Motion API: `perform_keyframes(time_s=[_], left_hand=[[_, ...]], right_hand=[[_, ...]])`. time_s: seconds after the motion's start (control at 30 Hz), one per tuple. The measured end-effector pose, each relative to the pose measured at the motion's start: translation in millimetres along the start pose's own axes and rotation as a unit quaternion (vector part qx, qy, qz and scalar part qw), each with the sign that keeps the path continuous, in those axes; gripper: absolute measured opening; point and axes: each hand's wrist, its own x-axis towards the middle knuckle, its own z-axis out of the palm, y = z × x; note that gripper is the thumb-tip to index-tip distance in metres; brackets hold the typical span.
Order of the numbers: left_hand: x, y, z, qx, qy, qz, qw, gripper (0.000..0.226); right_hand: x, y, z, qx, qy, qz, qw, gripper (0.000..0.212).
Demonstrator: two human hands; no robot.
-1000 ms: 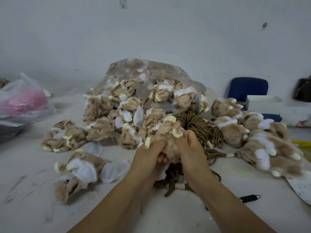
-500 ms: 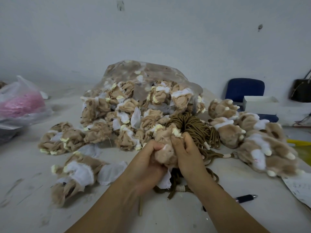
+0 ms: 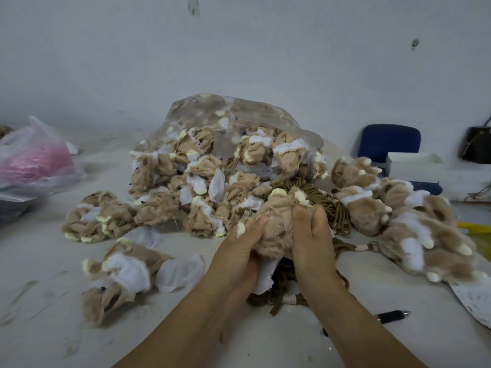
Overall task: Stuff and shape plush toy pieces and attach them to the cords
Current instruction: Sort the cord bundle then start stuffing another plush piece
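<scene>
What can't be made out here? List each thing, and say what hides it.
All head view.
- Plush piece: its opening and filling, covered by left grip and right grip.
- Cords: their ends, under the piece and both grips.
- Clear bag: rear contents, behind front pieces and hazy plastic.
- Paper sheet: cut by the right edge; print too small.

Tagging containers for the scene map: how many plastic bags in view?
2. A clear bag of tan plush pieces lies centre back; a translucent bag with pink contents sits far left. Others may be hidden or out of frame.
</scene>
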Motion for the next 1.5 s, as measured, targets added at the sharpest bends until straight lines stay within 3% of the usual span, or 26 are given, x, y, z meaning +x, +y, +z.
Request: perform_keyframes(time_s=[0.17, 0.3, 0.4, 0.5, 0.6, 0.67, 0.77, 0.9, 1.07, 1.3, 1.4, 1.5], left_hand=[[-3.3, 7.7, 0.8, -0.038, -0.029, -0.041, 0.998, 0.045], [-6.5, 14.0, -7.4, -0.064, -0.086, -0.092, 0.99, 0.03], [-5.5, 14.6, -12.1, -0.092, -0.097, -0.108, 0.985, 0.036], [-2.2, 11.2, -6.1, 0.026, -0.074, -0.042, 0.996, 0.064], [-3.3, 8.8, -3.7, 0.165, -0.029, 0.038, 0.985, 0.088], [-2.7, 8.6, -6.5, 0.256, -0.022, 0.083, 0.963, 0.084], [-2.0, 8.0, -7.8, 0.298, -0.038, 0.105, 0.948, 0.068], [-3.2, 6.1, -7.7, 0.256, -0.037, 0.096, 0.961, 0.028], [-3.2, 7.8, -5.8, 0.081, -0.031, 0.01, 0.996, 0.038], [-11.0, 13.5, -1.5, -0.095, -0.08, -0.027, 0.992, 0.046], [-10.5, 14.1, -4.8, -0.079, -0.074, -0.012, 0.994, 0.042], [-7.2, 14.3, -6.4, 0.01, -0.045, 0.014, 0.999, 0.039]], right_hand=[[0.3, -4.0, 1.9, -0.044, -0.01, -0.043, 0.998, 0.028], [-5.1, -5.0, 9.1, 0.044, -0.081, 0.006, 0.996, 0.03], [-8.4, -4.5, 9.2, -0.006, -0.099, -0.036, 0.994, 0.036], [-4.2, -3.3, 1.6, 0.0, -0.065, -0.023, 0.998, 0.038], [0.6, -3.5, -5.9, 0.001, -0.037, -0.018, 0.999, 0.033], [0.5, -3.9, -6.8, -0.006, -0.046, -0.025, 0.999, 0.033], [-1.1, -6.0, -8.5, -0.056, -0.053, -0.077, 0.994, 0.033], [-3.8, -9.9, -10.9, -0.129, -0.042, -0.17, 0.976, 0.028], [-8.1, -12.4, -5.6, -0.171, -0.022, -0.186, 0.967, 0.031], [-10.4, -12.3, 0.7, -0.116, -0.055, -0.141, 0.982, 0.035], [-10.9, -7.4, 1.1, -0.107, -0.095, -0.125, 0.982, 0.035], [-8.1, -3.3, -2.3, -0.128, -0.096, -0.135, 0.978, 0.019]])
